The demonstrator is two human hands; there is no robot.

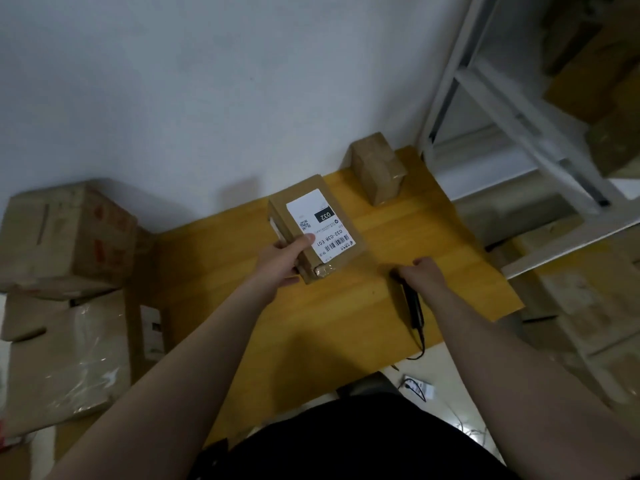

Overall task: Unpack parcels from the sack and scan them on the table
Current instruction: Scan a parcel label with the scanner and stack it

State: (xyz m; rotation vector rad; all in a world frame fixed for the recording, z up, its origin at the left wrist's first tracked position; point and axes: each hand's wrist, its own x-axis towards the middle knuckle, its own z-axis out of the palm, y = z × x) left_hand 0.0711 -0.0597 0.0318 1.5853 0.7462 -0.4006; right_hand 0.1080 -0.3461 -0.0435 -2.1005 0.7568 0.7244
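A brown cardboard parcel (294, 216) with a white shipping label marked 032 faces up over the yellow wooden table (311, 323). My left hand (282, 259) grips the parcel's near end, thumb on the label. My right hand (420, 273) is closed around a black handheld scanner (414, 306) just right of the parcel; its cable hangs off the table's front edge. A second, smaller taped parcel (379, 168) stands at the table's far right corner. No sack is in view.
Large cardboard boxes (65, 237) are stacked on the left, against the table's side. A white metal shelf rack (519, 133) with more boxes stands on the right. A white wall lies behind the table. A power strip (417, 386) lies on the floor.
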